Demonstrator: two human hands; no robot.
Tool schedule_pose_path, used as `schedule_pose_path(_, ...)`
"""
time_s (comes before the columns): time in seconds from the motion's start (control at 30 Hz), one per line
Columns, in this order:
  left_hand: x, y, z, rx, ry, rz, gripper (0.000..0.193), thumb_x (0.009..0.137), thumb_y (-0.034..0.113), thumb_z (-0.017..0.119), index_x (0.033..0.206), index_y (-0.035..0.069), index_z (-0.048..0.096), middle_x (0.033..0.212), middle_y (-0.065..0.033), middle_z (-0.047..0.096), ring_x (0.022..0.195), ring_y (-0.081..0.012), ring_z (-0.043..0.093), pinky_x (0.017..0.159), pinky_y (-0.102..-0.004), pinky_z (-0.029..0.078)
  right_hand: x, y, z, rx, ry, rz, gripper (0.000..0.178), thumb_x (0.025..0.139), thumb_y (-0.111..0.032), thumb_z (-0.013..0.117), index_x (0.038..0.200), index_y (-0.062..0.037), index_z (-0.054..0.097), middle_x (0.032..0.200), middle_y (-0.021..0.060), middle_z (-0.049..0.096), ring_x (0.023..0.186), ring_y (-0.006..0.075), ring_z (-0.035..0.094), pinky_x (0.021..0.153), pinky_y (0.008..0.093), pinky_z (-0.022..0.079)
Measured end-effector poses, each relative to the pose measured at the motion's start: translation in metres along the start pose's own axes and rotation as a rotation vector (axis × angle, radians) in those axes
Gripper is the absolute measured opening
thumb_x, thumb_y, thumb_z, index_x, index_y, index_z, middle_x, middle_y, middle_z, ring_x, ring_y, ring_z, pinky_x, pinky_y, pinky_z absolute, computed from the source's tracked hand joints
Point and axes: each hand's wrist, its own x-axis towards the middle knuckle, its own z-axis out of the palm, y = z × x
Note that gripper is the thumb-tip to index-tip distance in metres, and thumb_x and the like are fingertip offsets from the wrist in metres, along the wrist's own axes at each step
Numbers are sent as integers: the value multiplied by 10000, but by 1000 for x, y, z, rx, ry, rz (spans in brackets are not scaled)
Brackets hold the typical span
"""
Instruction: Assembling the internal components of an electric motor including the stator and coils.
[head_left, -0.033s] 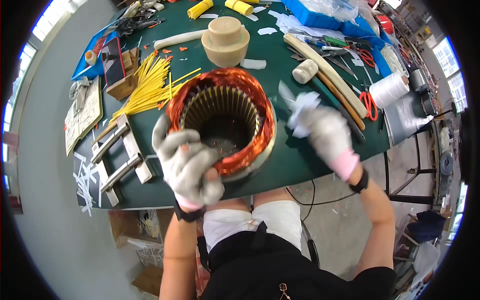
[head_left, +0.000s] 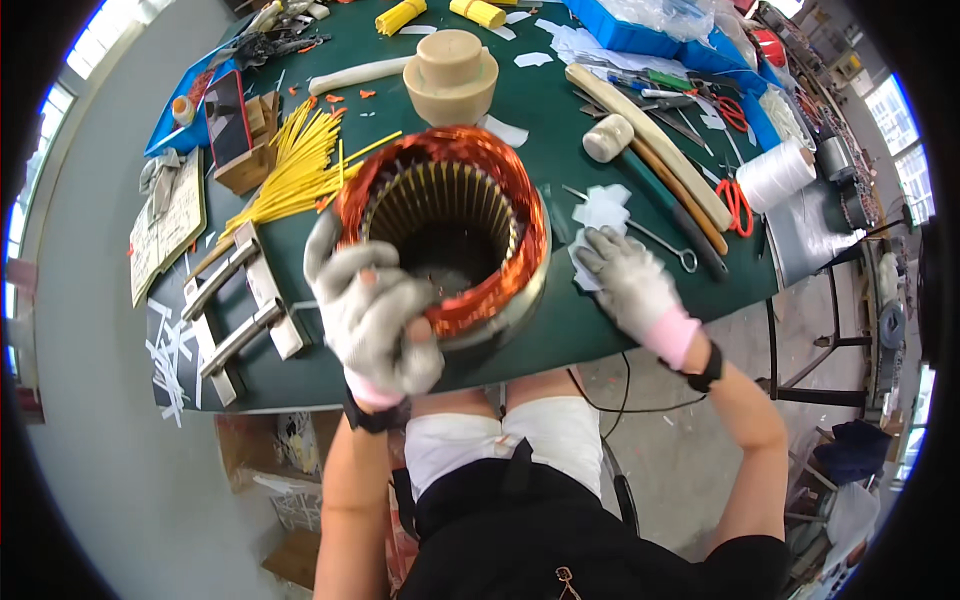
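A motor stator (head_left: pixel 535 245) with a ring of copper winding stands upright on the green table, its slotted bore facing up. My left hand (head_left: pixel 375 310), in a grey-white glove with some fingertips bare, is curled at the stator's near left rim. Its fingers are closed, but what they hold is hidden. To the right of the stator, my gloved right hand (head_left: pixel 632 280) lies with fingers stretched out on white paper pieces (head_left: pixel 604 208). Beside those pieces a thin metal rod with a ring end (head_left: pixel 660 240) rests on the table.
A white-headed mallet (head_left: pixel 608 138), wooden sticks and red-handled scissors (head_left: pixel 735 208) lie at right, near a white thread spool (head_left: pixel 775 178). Yellow strips (head_left: pixel 295 170) and a metal frame (head_left: pixel 245 315) are at left. A cream stepped block (head_left: pixel 450 80) stands behind the stator.
My right hand, blurred before with white paper at its fingers, is now flat on the pieces on the table. The ring-ended rod has come into view. The stator appears slightly shifted.
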Motion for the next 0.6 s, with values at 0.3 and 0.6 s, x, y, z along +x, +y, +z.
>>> schedule_pose_path(0.3,-43,44,-20,196,164,-146,191,802,166,674,963,64,689,1122,-114,628,1144,-364,575,1049,-537,409,-48,18,22,190,405,68,740,729,-225,787,1407,-93,520,1472,143,475,1371,375,441,1116,483,370)
schedule_pose_path(0.6,-160,84,-7,375,-496,-154,423,693,169,811,1098,230,705,1183,-32,574,1097,-288,541,958,-476,439,-69,-47,49,354,496,-43,479,799,-155,708,1264,-68,635,1393,153,544,1286,377,516,1062,467,414)
